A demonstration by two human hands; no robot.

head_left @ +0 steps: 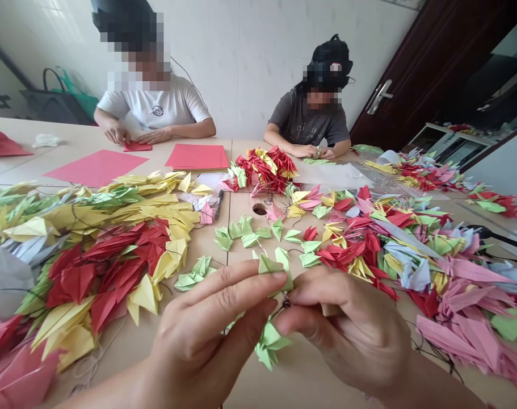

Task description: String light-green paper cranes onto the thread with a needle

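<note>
Near the front of the table, my left hand [211, 318] grips a light green folded paper crane [270, 265] between thumb and fingers. My right hand [356, 324] is closed in a pinch close beside it, on a small dark knot or bead of cord [286, 303]; the fingers partly hide it. Just below the two hands hangs or lies another green folded paper piece [270, 343]; I cannot tell whether it is tied to the same cord. Several loose green paper cranes [245, 227] lie on the table beyond my fingertips.
Piles of red and yellow cranes [113, 255] with cords lie left; a mixed pile [428, 255] lies right. Across the table [207, 343], two people sit, their hands on paper. A red paper stack [197, 157], a marker [219, 204] and a table hole [259, 209] lie between.
</note>
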